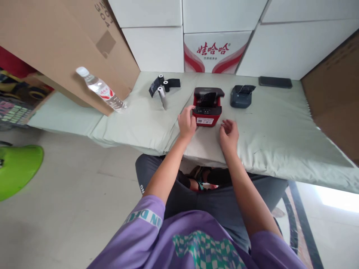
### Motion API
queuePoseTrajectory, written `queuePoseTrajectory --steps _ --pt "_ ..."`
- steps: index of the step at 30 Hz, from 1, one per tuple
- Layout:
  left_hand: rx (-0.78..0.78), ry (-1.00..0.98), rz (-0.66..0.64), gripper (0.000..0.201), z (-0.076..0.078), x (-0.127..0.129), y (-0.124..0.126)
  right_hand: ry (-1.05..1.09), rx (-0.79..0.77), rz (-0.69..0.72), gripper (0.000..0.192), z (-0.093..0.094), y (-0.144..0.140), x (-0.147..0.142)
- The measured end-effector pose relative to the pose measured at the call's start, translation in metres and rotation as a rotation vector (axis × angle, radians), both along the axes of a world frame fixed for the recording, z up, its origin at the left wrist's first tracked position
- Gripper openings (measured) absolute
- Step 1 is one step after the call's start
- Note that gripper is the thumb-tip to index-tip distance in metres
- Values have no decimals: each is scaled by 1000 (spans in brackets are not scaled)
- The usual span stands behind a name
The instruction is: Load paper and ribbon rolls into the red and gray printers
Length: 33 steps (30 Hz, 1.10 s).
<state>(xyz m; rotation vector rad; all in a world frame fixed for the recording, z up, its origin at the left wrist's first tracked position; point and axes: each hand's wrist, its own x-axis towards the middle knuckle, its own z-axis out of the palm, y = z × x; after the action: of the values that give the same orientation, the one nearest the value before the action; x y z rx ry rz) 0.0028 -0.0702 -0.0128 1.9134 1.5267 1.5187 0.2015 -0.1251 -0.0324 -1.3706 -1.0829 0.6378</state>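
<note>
Basically, red/black device [209, 123] sits on the pale green cloth [269, 142] — labelled front toward the person, lid [202, 90] up at far side; long axis hard to call. L hand [187, 122] partly curled, fingers at its front-left corner, no full grip visible. R hand [229, 135] half-open, apparently nothing held, near front-right corner. Small dark device [240, 99] to R; rolls [160, 91] to L — bottle [102, 90] farther L.

hands [187, 122] beside red-black device [208, 111]

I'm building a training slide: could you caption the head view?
Left hand touching a boxy red-and-black plastic device, lid open, on pale green cloth; right hand close by.
</note>
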Motion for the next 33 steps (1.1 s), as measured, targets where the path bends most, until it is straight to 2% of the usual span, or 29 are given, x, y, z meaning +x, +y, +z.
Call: queuePoseTrajectory --steps 4,9,14,17,20,21,23,26,29,33 --pt "-29 17 -3 51 -2 -1 5 -22 -5 -9 45 0 0 0" --pt "-29 -12 7 47 -5 1 8 -52 5 -10 45 -3 2 2" --pt "-19 7 -11 55 -6 2 10 -46 27 -25 37 -2 0 1" --pt "-30 21 -33 57 -6 2 12 -71 89 -106 26 17 13 5" --pt "-15 28 -30 57 -6 1 12 -168 159 -126 25 54 50 12" --pt "-16 27 -32 57 -6 0 12 -192 158 -89 27 67 66 13" --pt "-25 21 -43 55 -7 0 11 -269 51 104 28 91 99 14" --pt "18 9 -54 53 -11 0 11 -526 -98 412 24 113 142 8" --pt "120 -51 -34 56 -17 0 13 -745 -202 569 15 115 174 -2" --pt "119 -148 -37 62 -20 1 18 -865 -254 643 26 105 203 -15"
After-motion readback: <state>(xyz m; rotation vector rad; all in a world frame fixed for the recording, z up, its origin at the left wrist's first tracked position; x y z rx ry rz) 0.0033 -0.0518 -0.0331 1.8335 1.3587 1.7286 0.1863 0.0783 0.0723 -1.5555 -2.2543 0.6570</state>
